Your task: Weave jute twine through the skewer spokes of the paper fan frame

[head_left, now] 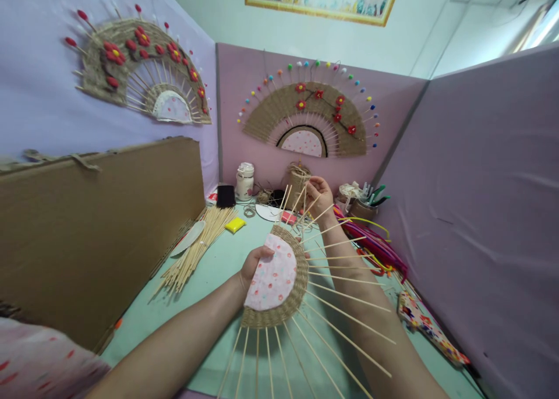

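My left hand [255, 265] grips a half-round fan frame [302, 276] by its straight side, thumb on top and fingers mostly hidden behind. The frame has a pale pink dotted cloth centre [275, 274], a woven twine band around it, and thin bamboo sticks fanning outward. Beyond the frame's upper sticks is my right hand [319, 198], raised with its fingers pinched together. It is beside a spool of jute twine [299, 189]; whatever lies between the fingertips is too small to make out.
Loose bamboo sticks [198, 250] lie to the left by a cardboard panel [100, 230]. A yellow packet [235, 225], a white jar [245, 181] and a tool holder [363, 209] stand further back. Finished fans [305, 119] hang on the partitions. A floral-patterned glue gun-shaped object [430, 326] lies right.
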The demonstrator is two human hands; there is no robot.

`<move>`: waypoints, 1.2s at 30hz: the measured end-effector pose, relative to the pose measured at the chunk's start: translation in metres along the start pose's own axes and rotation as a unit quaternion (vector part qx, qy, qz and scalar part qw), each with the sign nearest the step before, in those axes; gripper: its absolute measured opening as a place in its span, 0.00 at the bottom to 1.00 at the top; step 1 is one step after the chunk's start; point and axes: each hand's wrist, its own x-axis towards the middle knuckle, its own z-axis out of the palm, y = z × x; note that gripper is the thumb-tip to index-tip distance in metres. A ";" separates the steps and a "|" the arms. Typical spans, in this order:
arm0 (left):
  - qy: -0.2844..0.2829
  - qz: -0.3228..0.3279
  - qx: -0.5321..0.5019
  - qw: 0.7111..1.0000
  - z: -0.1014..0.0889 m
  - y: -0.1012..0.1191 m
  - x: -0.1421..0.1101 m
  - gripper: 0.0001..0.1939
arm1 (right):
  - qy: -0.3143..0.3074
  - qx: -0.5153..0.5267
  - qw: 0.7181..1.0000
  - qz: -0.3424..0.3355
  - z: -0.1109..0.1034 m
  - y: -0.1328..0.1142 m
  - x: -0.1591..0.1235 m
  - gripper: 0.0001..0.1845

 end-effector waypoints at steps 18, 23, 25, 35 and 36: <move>-0.011 -0.038 -0.032 0.999 0.008 -0.002 -0.001 0.27 | -0.102 -0.085 0.970 0.202 -0.006 0.025 -0.020 0.12; 0.036 -0.035 -0.014 0.999 -0.002 0.001 -0.001 0.26 | -0.166 -0.178 0.951 0.192 0.021 0.058 -0.063 0.09; 0.043 -0.012 -0.007 0.999 -0.002 0.001 -0.001 0.27 | -0.195 -0.199 0.942 0.186 0.034 0.070 -0.077 0.06; 0.032 -0.009 0.022 0.999 0.011 0.005 -0.003 0.28 | -0.178 -0.225 0.939 0.188 0.024 0.071 -0.078 0.08; 0.039 -0.020 0.031 0.999 0.009 0.006 -0.004 0.27 | -0.167 -0.220 0.943 0.185 0.019 0.068 -0.078 0.08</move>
